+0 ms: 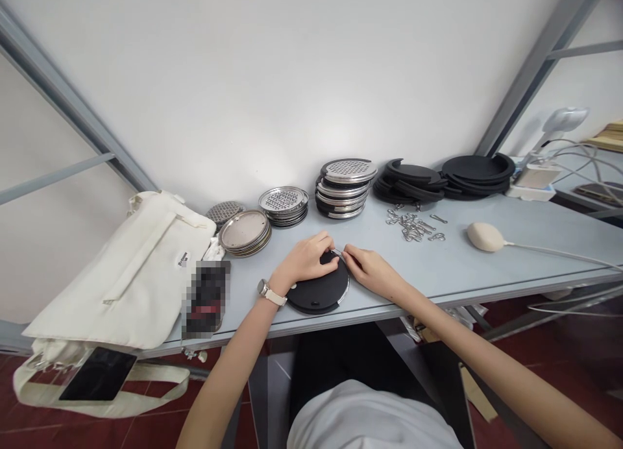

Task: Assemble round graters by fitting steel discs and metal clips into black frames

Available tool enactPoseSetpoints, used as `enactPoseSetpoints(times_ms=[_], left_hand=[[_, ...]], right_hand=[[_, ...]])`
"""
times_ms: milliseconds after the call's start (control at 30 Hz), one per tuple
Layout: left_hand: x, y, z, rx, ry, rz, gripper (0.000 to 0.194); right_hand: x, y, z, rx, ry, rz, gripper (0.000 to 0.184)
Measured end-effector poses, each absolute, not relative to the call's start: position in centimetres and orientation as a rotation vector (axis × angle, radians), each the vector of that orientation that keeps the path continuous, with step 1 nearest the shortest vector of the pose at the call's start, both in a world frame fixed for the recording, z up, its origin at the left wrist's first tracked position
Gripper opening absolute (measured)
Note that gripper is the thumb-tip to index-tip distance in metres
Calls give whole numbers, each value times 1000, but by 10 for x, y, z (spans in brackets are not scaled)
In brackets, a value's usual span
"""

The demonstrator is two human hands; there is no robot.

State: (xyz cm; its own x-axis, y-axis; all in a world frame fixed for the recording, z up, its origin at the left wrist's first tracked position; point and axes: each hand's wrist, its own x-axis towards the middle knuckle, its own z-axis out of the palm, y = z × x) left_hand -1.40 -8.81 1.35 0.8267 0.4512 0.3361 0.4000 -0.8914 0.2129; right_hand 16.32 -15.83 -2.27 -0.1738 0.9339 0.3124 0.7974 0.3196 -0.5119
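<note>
A black round disc point(318, 290) with a strip of silver rim at its right edge lies flat near the table's front edge. My left hand point(311, 257), with a watch on the wrist, rests over its upper side, thumb and fingers closed on the edge. From the right, my right hand point(367, 267) pinches a thin metal clip point(337, 250) at the disc's upper rim. Part of the clip is hidden by my fingertips, so I cannot tell whether it is hooked through the disc. Several loose metal clips point(413, 228) lie in a pile beyond my right hand.
Grater discs point(283, 201), plain metal discs point(244, 230) and assembled black-rimmed graters point(346, 176) stand stacked along the wall. Black round holders point(413, 175) are piled further right. A white bag point(141, 267) and a blurred dark item point(207, 296) lie left; a cream corded device point(487, 236) lies right.
</note>
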Motion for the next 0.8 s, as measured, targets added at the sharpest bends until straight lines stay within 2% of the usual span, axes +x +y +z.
enactPoseSetpoints(times_ms=[800], left_hand=[[-14,-90,14,2846,678,578,10]], right_hand=[[163,-158,-25,-1535,-1932,330,21]])
